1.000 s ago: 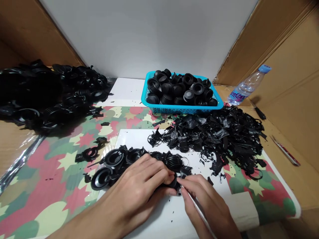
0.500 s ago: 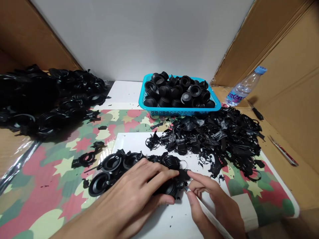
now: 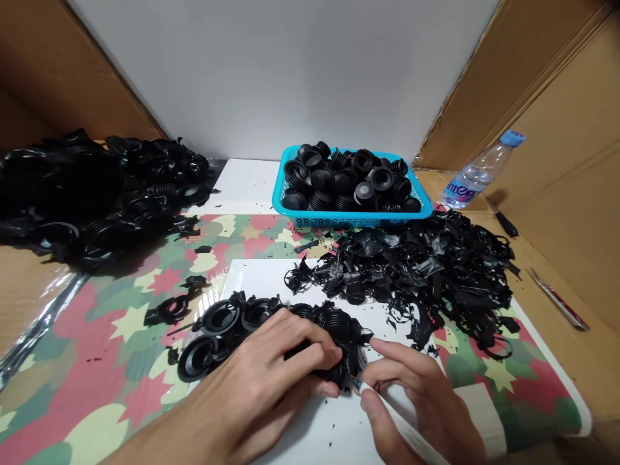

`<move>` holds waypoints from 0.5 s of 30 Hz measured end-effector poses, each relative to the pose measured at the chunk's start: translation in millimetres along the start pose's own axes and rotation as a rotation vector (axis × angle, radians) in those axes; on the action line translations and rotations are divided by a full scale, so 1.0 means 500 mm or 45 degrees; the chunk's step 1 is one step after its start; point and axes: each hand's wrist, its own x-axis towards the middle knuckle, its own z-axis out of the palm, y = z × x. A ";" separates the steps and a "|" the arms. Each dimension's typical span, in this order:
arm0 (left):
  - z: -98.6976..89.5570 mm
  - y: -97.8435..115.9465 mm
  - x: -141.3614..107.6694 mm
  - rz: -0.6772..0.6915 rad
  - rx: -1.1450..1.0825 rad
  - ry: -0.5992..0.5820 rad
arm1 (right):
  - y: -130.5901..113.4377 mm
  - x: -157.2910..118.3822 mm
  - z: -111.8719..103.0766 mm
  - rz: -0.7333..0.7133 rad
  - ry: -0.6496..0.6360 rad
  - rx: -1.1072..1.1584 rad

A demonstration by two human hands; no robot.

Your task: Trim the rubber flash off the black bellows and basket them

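My left hand [image 3: 276,368] lies over a cluster of black rubber bellows [image 3: 220,318] with ribbed sides and round open rims. Its fingers are bent and pressed onto the part at the right end of the cluster, which they largely cover. Between the thumb and fingers of my right hand [image 3: 411,394] is a slim craft knife [image 3: 404,429] with a white, wrapped-looking handle. The knife's small dark tip touches or nearly touches the right edge of the held bellows, beside ragged black flash. The cluster rests partly on a white sheet [image 3: 310,439].
A blue basket [image 3: 358,219] of ribbed black parts stands at the back. Black scraps [image 3: 426,271] are heaped before it. A larger pile [image 3: 97,194] of untrimmed-looking parts lies left. A water bottle [image 3: 477,174], a black-handled tool [image 3: 506,223] and a red-and-silver tool [image 3: 559,300] are at right.
My left index finger has curled back from the flash toward the bellows. My right hand and the knife tip have shifted slightly left and down. The view has moved a little.
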 end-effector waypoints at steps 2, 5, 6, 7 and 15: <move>0.001 -0.001 0.003 0.005 0.005 0.026 | 0.005 0.001 -0.008 -0.007 0.060 0.055; 0.000 0.001 0.009 0.013 0.015 0.055 | 0.012 0.006 -0.022 -0.019 0.123 0.187; 0.000 0.002 0.010 0.013 0.013 0.057 | 0.015 0.009 -0.026 -0.025 0.104 0.191; -0.001 0.002 0.010 0.015 0.011 0.058 | 0.019 0.011 -0.028 -0.043 0.065 0.156; 0.001 -0.002 0.005 0.050 0.013 0.068 | 0.043 0.023 -0.022 -0.329 -0.211 -0.160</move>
